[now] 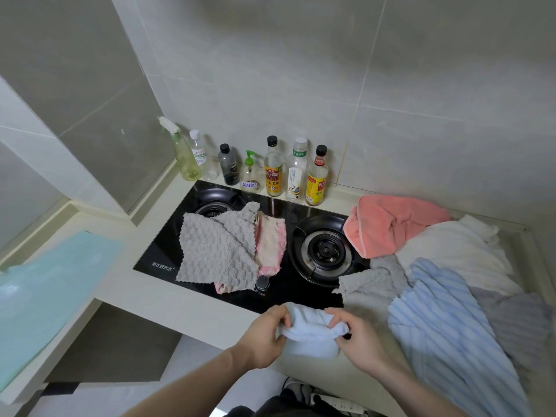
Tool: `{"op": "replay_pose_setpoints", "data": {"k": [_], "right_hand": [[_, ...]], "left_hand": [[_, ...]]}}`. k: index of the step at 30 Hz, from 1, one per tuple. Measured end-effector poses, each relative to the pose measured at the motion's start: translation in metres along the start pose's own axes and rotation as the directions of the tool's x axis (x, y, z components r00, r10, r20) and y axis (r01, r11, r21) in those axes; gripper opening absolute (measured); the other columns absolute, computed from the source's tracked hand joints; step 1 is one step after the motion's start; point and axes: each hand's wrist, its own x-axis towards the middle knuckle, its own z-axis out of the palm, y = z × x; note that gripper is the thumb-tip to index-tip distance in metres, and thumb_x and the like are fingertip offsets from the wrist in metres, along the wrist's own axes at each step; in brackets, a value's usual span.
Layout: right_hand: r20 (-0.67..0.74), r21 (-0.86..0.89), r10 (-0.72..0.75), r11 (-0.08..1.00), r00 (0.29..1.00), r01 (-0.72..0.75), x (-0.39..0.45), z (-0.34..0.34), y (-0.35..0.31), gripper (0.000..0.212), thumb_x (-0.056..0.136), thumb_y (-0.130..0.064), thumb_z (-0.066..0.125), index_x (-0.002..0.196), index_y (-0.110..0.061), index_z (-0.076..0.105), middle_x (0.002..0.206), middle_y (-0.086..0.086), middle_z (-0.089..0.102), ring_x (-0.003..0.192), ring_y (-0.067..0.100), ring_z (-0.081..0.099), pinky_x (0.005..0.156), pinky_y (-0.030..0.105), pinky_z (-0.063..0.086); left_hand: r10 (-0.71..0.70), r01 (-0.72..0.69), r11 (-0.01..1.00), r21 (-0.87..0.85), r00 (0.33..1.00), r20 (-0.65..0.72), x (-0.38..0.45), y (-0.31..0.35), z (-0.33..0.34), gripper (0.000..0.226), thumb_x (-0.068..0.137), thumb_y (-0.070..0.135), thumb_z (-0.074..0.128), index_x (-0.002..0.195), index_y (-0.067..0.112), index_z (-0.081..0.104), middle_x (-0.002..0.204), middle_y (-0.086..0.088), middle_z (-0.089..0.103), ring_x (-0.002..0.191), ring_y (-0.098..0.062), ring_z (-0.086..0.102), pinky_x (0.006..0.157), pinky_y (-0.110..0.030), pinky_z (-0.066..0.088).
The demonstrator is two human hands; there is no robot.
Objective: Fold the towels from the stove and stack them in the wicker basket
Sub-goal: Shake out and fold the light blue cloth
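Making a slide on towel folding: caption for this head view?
Both hands, left hand and right hand, grip a pale blue towel before the towel-strewn gas stove.

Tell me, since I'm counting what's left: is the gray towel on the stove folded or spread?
Spread, not folded: the gray towel lies open across the stove, one corner flipped over.

I'm looking into a home kitchen, black glass two-burner gas stove (pixel 240 251) set in a pale countertop (pixel 156 296), sauce and oil bottles (pixel 296 173) lined against the grey tiled wall (pixel 301 70), a spray bottle (pixel 182 152) beside them
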Motion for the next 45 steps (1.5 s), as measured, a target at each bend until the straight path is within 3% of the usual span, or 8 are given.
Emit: {"op": "replay_pose_setpoints", "data": {"k": [6, 10, 15, 19, 25, 31, 37, 45], "right_hand": [[-0.006, -0.103, -0.006, 0.995, 1.0, 0.006, -0.011, 0.022, 0.012, 0.043, 0.087, -0.002, 0.056, 0.092, -0.044, 0.064, 0.141, -0.038, 0.05, 0.133, -0.009, 0.046, 0.104, 0.03, 0.048], [0.018, -0.13, 0.006, 0.992, 1.0, -0.003, -0.022, 0.03, 0.007, 0.031, 0.086, -0.021, 0.058, 0.099, -0.048, 0.067, 0.142, -0.047, 0.038, 0.125, -0.01, 0.041, 0.094, 0.021, 0.045], [-0.114, 0.155, 0.106, 0.984, 0.988, -0.088, -0.017, 0.039, 0.004, 0.029, 0.097, -0.014, 0.065, 0.089, -0.037, 0.08, 0.134, -0.03, 0.057, 0.11, -0.004, 0.056, 0.083, 0.008, 0.045], [-0.193, 0.39, 0.327, 0.891, 0.925, -0.233, -0.009, 0.042, -0.008, 0.029, 0.092, -0.004, 0.068, 0.1, -0.032, 0.077, 0.118, -0.018, 0.07, 0.11, 0.001, 0.063, 0.081, 0.003, 0.042], [-0.224, 0.357, 0.487, 0.847, 0.844, -0.394, -0.003, 0.052, -0.005, 0.058, 0.079, -0.009, 0.081, 0.12, -0.036, 0.05, 0.116, -0.003, 0.05, 0.092, 0.009, 0.057, 0.069, 0.02, 0.044], [-0.113, 0.373, 0.524, 0.81, 0.844, -0.453, -0.011, 0.06, 0.006, 0.062, 0.084, -0.018, 0.08, 0.139, -0.02, 0.051, 0.124, 0.0, 0.06, 0.109, 0.019, 0.06, 0.093, 0.035, 0.05], [-0.035, 0.464, 0.534, 0.757, 0.844, -0.46, -0.017, 0.043, -0.01, 0.041, 0.086, -0.029, 0.079, 0.123, -0.021, 0.064, 0.118, -0.004, 0.07, 0.106, 0.016, 0.067, 0.092, 0.036, 0.054], [0.052, 0.516, 0.314, 0.804, 0.948, -0.295, -0.012, 0.062, -0.093, 0.026, 0.087, -0.026, 0.078, 0.111, -0.031, 0.07, 0.105, -0.008, 0.078, 0.098, 0.014, 0.074, 0.096, 0.049, 0.057]], "left_hand": [[-0.098, 0.089, 0.993, 0.083, 0.988, 0.117, -0.006, -0.015, 0.007, 0.028, 0.083, 0.014, 0.053, 0.102, 0.033, 0.044, 0.103, 0.013, 0.055, 0.092, -0.009, 0.053, 0.088, -0.034, 0.047], [-0.137, 0.106, 0.98, 0.171, 0.974, 0.183, -0.009, -0.017, 0.006, 0.051, 0.088, 0.023, 0.054, 0.134, 0.035, 0.035, 0.118, 0.011, 0.05, 0.105, -0.015, 0.05, 0.091, -0.028, 0.041], [-0.29, 0.274, 0.944, 0.182, 0.955, 0.068, -0.007, -0.014, 0.012, 0.05, 0.086, 0.06, 0.053, 0.129, 0.036, 0.042, 0.12, 0.007, 0.043, 0.112, -0.018, 0.05, 0.094, -0.035, 0.046], [-0.512, 0.51, 0.859, -0.053, 0.856, -0.073, 0.011, -0.002, 0.017, 0.074, 0.076, 0.08, 0.058, 0.124, 0.026, 0.045, 0.122, 0.004, 0.036, 0.116, -0.022, 0.048, 0.1, -0.038, 0.046], [-0.605, 0.592, 0.779, -0.204, 0.796, 0.002, 0.024, 0.0, 0.023, 0.059, 0.083, 0.051, 0.068, 0.115, 0.023, 0.028, 0.12, -0.003, 0.049, 0.108, -0.028, 0.057, 0.092, -0.045, 0.055], [-0.603, 0.591, 0.768, -0.245, 0.797, 0.032, 0.015, -0.002, 0.025, 0.054, 0.09, 0.038, 0.064, 0.121, 0.019, 0.024, 0.099, 0.0, 0.05, 0.081, -0.017, 0.056, 0.064, -0.032, 0.05], [-0.567, 0.535, 0.739, -0.409, 0.822, 0.052, 0.003, -0.002, 0.004, 0.06, 0.095, 0.041, 0.066, 0.128, 0.016, 0.024, 0.107, 0.001, 0.05, 0.09, -0.011, 0.055, 0.064, -0.021, 0.045], [-0.543, 0.321, 0.677, -0.663, 0.826, -0.154, -0.074, -0.007, -0.063, 0.045, 0.091, 0.025, 0.076, 0.107, 0.017, 0.036, 0.097, -0.003, 0.054, 0.061, -0.005, 0.058, 0.056, -0.023, 0.049]]}}
